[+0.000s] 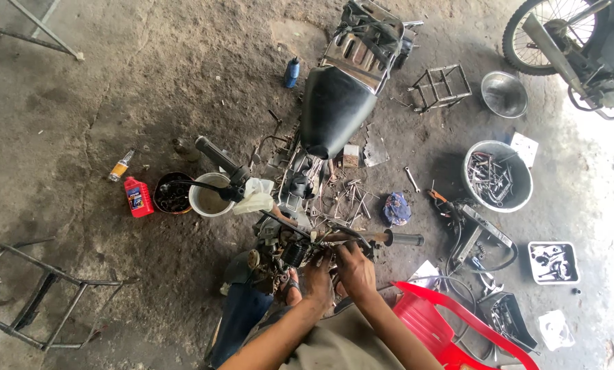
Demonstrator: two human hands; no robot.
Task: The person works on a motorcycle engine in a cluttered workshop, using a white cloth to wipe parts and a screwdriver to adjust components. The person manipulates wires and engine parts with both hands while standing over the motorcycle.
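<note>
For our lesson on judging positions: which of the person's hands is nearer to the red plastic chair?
The right hand is nearer. It works at the motorcycle's handlebar area just up and left of the red plastic chair. The left hand sits beside it, farther left from the chair.

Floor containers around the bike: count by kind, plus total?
Metal bowls: 2, one empty, one holding tools
Buckets: 2, white and dark
Bottles: 3, red, blue, small yellow
White tray: 1
Total: 8
</note>
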